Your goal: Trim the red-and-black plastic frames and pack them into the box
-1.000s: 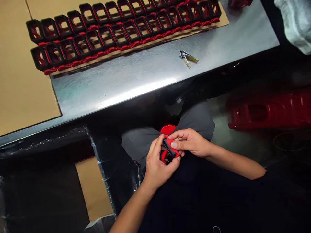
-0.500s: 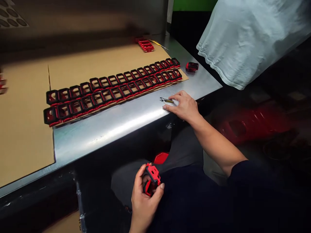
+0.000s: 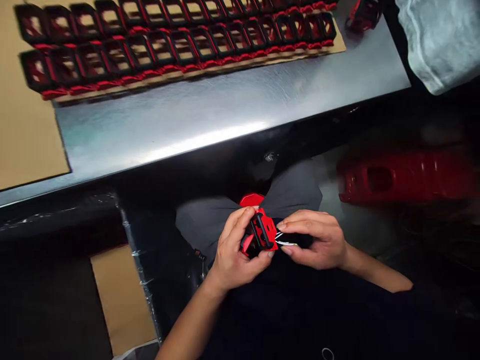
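Note:
My left hand is closed around a red and black plastic frame, holding it above my lap. In my right hand a small pair of silver clippers is pinched between thumb and fingers. Their two thin arms spread in a V, and the tip meets the red right edge of the frame; whether it bites there I cannot tell. Beyond the hands, two long rows of similar red and black frames stand on cardboard on the metal table.
One more frame sits apart at the table's far right. A pale cloth hangs at upper right. Below it lies a large red moulded part. Cardboard is at lower left, and a red surface shows between my knees.
My right hand has picked up the clippers from the metal table and brought them down to the frame. The left hand still holds the frame, and the view has tilted downward.

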The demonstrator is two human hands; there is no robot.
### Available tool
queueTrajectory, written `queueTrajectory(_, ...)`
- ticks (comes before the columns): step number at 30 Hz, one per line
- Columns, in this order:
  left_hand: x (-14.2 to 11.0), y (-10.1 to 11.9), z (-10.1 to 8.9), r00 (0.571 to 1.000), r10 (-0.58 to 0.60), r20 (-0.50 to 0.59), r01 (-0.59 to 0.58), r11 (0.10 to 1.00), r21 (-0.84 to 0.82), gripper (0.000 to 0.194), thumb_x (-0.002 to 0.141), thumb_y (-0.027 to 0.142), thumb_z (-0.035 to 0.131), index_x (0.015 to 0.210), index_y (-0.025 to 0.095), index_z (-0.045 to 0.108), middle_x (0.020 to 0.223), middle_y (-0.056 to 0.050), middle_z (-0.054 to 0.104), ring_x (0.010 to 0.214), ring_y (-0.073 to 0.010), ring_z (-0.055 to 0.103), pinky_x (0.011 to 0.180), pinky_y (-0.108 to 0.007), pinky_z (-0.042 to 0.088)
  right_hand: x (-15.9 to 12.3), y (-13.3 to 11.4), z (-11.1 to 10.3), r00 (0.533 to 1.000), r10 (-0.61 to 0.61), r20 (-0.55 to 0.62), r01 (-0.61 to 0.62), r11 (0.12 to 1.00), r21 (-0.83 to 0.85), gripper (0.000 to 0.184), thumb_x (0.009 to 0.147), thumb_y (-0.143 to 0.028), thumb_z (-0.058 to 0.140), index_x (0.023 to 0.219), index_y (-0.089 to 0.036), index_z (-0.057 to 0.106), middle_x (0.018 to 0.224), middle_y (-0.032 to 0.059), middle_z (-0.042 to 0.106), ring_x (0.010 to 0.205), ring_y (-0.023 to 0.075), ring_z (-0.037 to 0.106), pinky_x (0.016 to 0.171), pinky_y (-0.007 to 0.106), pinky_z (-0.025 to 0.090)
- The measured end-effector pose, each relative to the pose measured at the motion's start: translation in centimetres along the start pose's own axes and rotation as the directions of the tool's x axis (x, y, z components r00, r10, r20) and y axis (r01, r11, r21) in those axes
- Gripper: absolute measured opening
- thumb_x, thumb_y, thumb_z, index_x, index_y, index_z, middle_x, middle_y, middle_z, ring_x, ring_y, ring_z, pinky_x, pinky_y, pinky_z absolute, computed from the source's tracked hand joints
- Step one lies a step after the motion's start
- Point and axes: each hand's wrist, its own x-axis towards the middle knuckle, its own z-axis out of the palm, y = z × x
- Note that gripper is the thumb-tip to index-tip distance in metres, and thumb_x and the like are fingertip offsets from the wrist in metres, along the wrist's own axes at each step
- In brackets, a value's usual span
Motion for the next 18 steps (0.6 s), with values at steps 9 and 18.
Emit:
queueTrajectory(9,-0.62,-0.27,0.70,0.998,-0.009,0.059,0.011,0.999,-0.048,0.079,0.084,0.025,0.071,0.154,0.023,0.036,0.137,-0.018,0.061,0.123,-0.0289,0.062,0.097,-0.046,0.058,0.55,0.58,-0.45,0.995,-0.080,0.062,0.086,0.991,-0.103,0.005,0.085,-0.024,0.075,0.089,-0.022,0.073,0.083,0.0033,0.076,0.070,0.0142,0.073,0.063,0.024,0.059)
queueTrajectory(18,-0.75,-0.52,0.74,0.999,-0.030,0.042,0.032,0.998,-0.056,0.077,0.085,0.030,0.072,0.153,0.023,0.037,0.134,-0.017,0.061,0.121,-0.0290,0.063,0.094,-0.044,0.059,0.74,1.02,-0.51,0.982,-0.125,0.139,0.141,0.984,-0.111,0.002,0.085,-0.024,0.076,0.087,-0.022,0.075,0.087,0.0032,0.076,0.070,0.0134,0.071,0.062,0.024,0.058)
